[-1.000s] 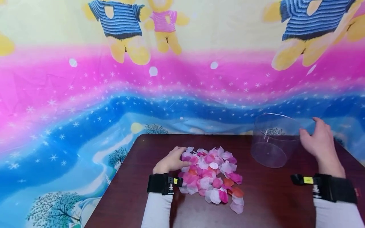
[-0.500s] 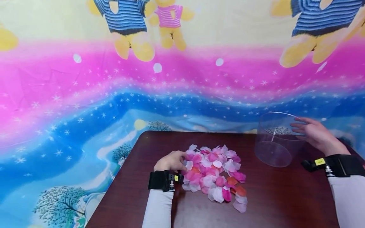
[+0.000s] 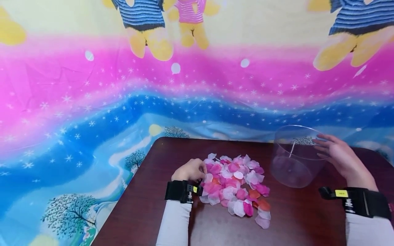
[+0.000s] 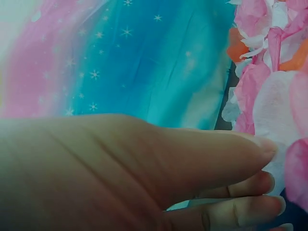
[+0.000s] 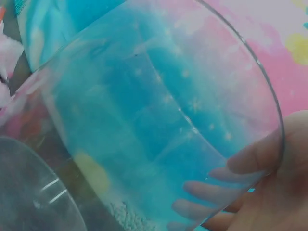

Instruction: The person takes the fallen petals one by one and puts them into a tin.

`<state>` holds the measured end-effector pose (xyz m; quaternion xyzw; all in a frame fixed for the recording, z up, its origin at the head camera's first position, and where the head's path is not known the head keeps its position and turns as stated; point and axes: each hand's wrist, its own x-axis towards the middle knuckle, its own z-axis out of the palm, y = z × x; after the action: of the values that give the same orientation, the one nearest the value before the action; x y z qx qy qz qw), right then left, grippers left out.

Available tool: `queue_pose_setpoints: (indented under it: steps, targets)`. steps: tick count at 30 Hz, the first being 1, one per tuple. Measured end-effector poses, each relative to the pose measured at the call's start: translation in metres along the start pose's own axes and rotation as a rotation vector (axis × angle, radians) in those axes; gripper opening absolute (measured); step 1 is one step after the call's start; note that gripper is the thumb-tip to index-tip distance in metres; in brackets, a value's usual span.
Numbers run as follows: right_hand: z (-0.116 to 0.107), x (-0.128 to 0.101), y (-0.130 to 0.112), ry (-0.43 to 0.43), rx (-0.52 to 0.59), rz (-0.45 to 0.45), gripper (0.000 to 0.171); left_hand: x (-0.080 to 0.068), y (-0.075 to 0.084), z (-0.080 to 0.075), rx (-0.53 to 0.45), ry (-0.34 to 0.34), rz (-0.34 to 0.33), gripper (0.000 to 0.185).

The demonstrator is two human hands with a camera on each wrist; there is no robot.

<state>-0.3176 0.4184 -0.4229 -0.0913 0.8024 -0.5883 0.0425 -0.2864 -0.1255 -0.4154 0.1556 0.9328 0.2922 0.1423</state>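
A loose pile of artificial flower petals (image 3: 231, 181), pink, white and orange, lies on the dark table. My left hand (image 3: 189, 170) is at the pile's left edge, fingers bent toward the thumb, pinching a pale petal. In the left wrist view a white petal (image 4: 275, 110) meets the thumb tip (image 4: 264, 148). A clear round plastic container (image 3: 292, 176) stands right of the pile. Against its right side, my right hand (image 3: 343, 155) rests with extended fingers. Those fingers (image 5: 202, 190) show through the transparent wall in the right wrist view.
The brown table (image 3: 227, 235) has a rounded far left corner. Directly behind it hangs a printed curtain (image 3: 215, 75) with bears and snowflakes. A few petals trail off toward the pile's front right.
My right hand has moved from beside the container's rim to its side, and the container has shifted left and nearer. My left fingers have drawn in at the petals. The head view has shifted slightly.
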Motion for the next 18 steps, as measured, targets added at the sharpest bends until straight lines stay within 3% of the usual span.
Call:
queue_pose_setpoints:
  steps: [3,5,11,18]
  targets:
    - [0.038,-0.021,-0.048,0.035,-0.114,0.042,0.058,0.0,0.001,-0.001,0.008,0.019,0.019,0.006]
    - [0.054,-0.027,-0.063,0.059,-0.119,0.057,0.057,-0.001,0.002,-0.002,0.01,0.039,0.035,0.006]
    - [0.078,-0.037,-0.07,0.036,-0.146,0.099,0.059,-0.007,0.005,-0.005,-0.011,0.075,0.066,0.007]
    - [0.092,-0.036,-0.078,0.028,-0.151,0.061,0.057,-0.007,0.007,-0.015,0.004,0.167,0.115,0.005]
